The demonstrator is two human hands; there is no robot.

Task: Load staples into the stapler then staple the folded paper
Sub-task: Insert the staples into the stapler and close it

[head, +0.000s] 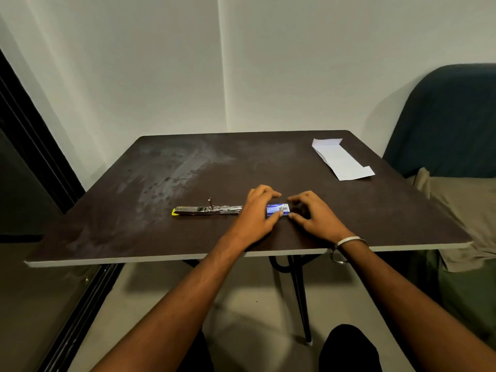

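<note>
A small blue and white staple box (277,209) lies on the dark table (188,183) near its front edge. My left hand (257,213) grips the box's left end between thumb and fingers. My right hand (312,214) sits at the box's right end, its curled thumb and fingertips touching that end. The stapler (206,210), metal with a yellow tip, lies swung open flat just left of my left hand. A folded white paper (341,159) rests at the far right of the table.
A dark blue chair back (451,116) and beige cushion (467,208) stand right of the table. White walls meet in a corner behind. A dark frame runs along the left. Black table legs (300,296) show below the front edge.
</note>
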